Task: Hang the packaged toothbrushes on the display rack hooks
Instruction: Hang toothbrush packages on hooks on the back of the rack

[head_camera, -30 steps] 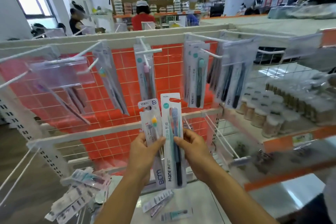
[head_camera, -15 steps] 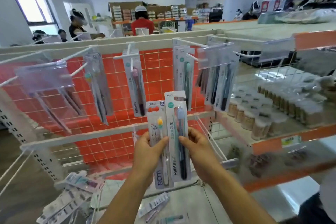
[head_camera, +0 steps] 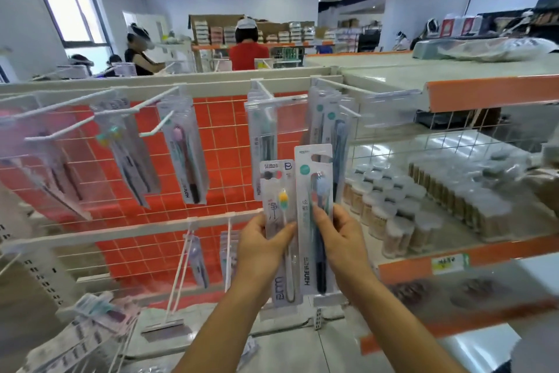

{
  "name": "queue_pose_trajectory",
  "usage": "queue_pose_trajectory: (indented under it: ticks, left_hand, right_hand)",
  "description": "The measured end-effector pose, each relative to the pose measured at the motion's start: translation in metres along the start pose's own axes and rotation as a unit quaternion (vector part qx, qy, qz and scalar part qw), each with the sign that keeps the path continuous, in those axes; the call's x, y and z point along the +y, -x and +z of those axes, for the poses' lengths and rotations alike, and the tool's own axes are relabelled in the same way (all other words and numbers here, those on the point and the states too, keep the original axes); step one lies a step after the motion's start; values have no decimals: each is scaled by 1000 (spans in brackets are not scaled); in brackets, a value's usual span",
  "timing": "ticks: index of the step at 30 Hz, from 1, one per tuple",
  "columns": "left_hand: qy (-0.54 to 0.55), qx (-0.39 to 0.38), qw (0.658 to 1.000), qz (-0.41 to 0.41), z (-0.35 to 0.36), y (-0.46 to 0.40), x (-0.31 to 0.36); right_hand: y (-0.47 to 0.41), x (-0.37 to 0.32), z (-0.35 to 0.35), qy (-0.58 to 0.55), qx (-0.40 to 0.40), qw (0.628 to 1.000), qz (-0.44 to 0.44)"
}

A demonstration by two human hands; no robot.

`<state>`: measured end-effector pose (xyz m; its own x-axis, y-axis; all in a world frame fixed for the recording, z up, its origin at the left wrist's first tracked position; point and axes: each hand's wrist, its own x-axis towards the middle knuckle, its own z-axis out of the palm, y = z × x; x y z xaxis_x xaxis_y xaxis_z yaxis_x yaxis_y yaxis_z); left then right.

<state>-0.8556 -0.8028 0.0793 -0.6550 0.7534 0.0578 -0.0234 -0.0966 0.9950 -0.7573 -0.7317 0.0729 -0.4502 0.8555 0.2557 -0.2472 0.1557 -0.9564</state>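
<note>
My left hand [head_camera: 261,247] grips a packaged toothbrush with a yellow-tipped head [head_camera: 276,209], held upright in front of the rack. Beside it, my right hand [head_camera: 340,241] grips a taller white pack with a blue toothbrush [head_camera: 313,191], marked HANE. The two packs touch side by side. Behind them, the display rack [head_camera: 169,88] carries white hooks [head_camera: 266,91] with several toothbrush packs hanging, such as a pink one [head_camera: 184,154] and a dark one [head_camera: 335,130]. Lower hooks [head_camera: 228,239] hold a few packs too.
Loose toothbrush packs [head_camera: 81,330] lie piled at the lower left. To the right, an orange-edged shelf [head_camera: 484,254] bears rows of small capped jars [head_camera: 393,209]. Beyond the rack, people [head_camera: 246,49] stand among store shelves. Red tiling [head_camera: 223,142] shows through the wire grid.
Both hands rose slightly and shifted right with their packs, now overlapping the hanging packs at the upper row. The view tilted up and panned left.
</note>
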Motion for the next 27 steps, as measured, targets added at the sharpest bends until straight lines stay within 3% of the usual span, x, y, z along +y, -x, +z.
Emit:
queue_pose_trajectory:
  ticks: [6, 14, 27]
  left_hand:
    - [19, -22, 999, 15, 33, -2, 15]
    - [25, -13, 1000, 6, 46, -2, 14]
    - [20, 6, 1000, 6, 46, -12, 9]
  right_hand:
    - [-14, -11, -28, 28, 55, 997, -53]
    - [-30, -26, -60, 23, 90, 995, -45]
    - [-76, -18, -58, 87, 54, 994, -41]
